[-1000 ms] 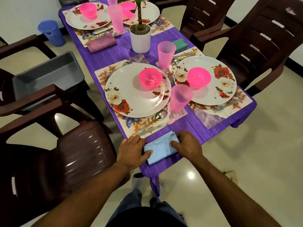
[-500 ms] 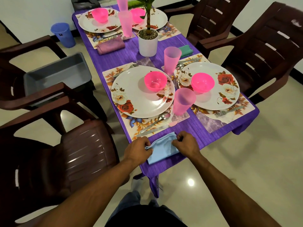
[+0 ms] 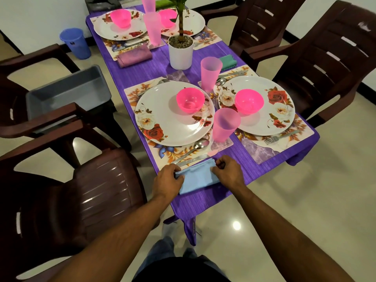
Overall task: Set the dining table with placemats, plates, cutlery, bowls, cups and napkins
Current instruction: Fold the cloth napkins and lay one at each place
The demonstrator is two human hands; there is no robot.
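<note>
Both hands have curled from flat into pinches: left hand [image 3: 167, 181] grips the left edge of the folded light-blue cloth napkin [image 3: 198, 177], right hand [image 3: 228, 171] its right edge. Napkin lies on the purple tablecloth [image 3: 142, 72], just below the floral placemat [image 3: 173, 153].

White walls [image 3: 40, 15], glossy cream floor [image 3: 305, 200], dark brown chairs [image 3: 325, 58], purple-covered table [image 3: 142, 70]

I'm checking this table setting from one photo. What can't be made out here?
- Far tall pink plastic cup: top cut off by the head view's upper edge.
- Far-right floral plate: partly hidden by the potted plant.
- Light blue folded napkin: ends covered by both hands.
</note>
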